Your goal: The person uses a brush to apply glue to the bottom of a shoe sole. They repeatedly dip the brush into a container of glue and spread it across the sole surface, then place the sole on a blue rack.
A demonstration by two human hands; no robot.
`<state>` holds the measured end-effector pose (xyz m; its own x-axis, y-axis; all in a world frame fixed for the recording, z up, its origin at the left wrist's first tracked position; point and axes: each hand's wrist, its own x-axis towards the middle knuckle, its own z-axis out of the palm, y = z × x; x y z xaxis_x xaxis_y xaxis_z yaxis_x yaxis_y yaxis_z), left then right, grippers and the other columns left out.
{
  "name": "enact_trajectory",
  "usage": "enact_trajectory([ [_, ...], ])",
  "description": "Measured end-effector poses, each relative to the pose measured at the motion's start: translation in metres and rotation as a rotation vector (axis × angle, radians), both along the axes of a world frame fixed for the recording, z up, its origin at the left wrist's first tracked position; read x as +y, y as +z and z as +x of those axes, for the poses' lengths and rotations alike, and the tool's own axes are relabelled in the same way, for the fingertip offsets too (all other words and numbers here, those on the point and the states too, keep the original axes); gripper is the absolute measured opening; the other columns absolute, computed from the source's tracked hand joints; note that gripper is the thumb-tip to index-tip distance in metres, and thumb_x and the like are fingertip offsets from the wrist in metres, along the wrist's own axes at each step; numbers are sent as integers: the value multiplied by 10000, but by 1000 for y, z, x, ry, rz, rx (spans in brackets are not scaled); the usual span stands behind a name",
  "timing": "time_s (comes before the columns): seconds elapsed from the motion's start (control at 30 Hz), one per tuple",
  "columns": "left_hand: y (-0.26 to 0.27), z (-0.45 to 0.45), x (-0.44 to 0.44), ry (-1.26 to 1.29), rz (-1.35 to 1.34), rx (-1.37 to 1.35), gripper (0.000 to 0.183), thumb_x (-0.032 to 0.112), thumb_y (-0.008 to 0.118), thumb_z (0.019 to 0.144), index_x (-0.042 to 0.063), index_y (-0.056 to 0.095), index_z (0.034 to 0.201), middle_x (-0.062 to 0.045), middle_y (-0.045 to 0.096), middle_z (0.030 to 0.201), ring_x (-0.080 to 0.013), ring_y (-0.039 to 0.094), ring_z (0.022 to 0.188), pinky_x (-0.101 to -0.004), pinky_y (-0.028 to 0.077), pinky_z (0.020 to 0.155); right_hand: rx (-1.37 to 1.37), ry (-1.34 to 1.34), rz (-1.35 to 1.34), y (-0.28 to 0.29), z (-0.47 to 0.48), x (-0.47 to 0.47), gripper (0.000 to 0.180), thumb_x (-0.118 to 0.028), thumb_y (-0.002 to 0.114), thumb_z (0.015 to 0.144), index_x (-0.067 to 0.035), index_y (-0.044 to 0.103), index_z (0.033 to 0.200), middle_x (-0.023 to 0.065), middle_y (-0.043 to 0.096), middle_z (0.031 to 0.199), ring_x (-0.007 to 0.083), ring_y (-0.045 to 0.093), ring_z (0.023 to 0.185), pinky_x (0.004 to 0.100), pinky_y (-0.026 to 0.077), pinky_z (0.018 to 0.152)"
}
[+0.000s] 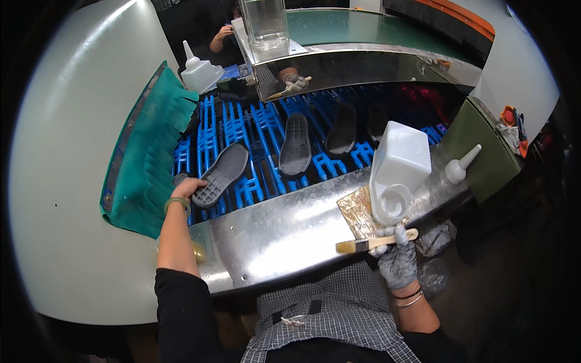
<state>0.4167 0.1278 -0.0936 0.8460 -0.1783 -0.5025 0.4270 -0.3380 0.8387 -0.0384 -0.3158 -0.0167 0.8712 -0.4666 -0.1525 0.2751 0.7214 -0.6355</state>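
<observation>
My bare left hand (185, 188) grips the edge of a dark grey shoe sole (223, 174) at the left end of the blue slatted conveyor (206, 131). The sole lies slanted, its grid-patterned inner face upward. Part of another sole (180, 178) shows behind that hand. In a stained grey glove, my right hand (396, 263) holds a flat paintbrush (374, 242) by its wooden handle, bristles to the left, over the metal ledge (281, 231). Just beyond the brush a white plastic bottle (405, 147) lies tipped, its uncapped mouth facing me.
More soles (295, 145) lie farther right on the conveyor. Green strip curtains (154, 154) hang at its left end. A nozzle cap (459, 167) stands right of the bottle, near an olive panel (481, 149). Across the conveyor are another white bottle (199, 75), a clear container (265, 27) and a person's hand (223, 32).
</observation>
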Motion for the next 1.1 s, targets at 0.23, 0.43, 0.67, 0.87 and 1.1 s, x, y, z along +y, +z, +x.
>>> enact_trajectory([
  [0.23,6,-183,-111,102,-968,47,507,33,568,836,-107,460,1311,-239,581,1285,-352,593,1183,-497,491,1022,-33,-326,-478,-12,-1,-73,272,-287,595,993,-29,605,1079,129,670,1055,170,669,782,268,550,623],
  [0.43,-17,-372,-167,-41,-1467,435,856,449,541,864,91,185,1556,-213,256,1561,-584,297,1352,-805,352,940,314,-370,-1090,8,1,-105,297,-287,640,967,3,648,1033,65,717,846,122,689,768,250,557,697],
  [0.67,-15,-427,-185,83,-1509,630,765,643,414,934,201,276,1543,-160,294,1562,-438,474,1255,-610,474,887,459,-39,-1541,-13,37,-146,253,-211,691,931,21,662,1028,80,715,865,118,680,747,263,561,685],
  [0.87,-40,-422,-183,42,-1444,563,700,564,365,987,106,318,1513,-200,391,1490,-462,530,1184,-615,509,838,200,-283,-947,24,16,-133,232,-202,660,948,29,652,964,112,709,889,146,690,687,245,575,613],
  [1.1,-47,-429,-208,4,-1317,631,698,536,336,994,14,386,1455,-240,517,1359,-468,571,1151,-606,552,813,295,-375,-594,-2,-11,-122,248,-208,670,937,26,607,990,119,684,851,179,691,639,270,584,538],
])
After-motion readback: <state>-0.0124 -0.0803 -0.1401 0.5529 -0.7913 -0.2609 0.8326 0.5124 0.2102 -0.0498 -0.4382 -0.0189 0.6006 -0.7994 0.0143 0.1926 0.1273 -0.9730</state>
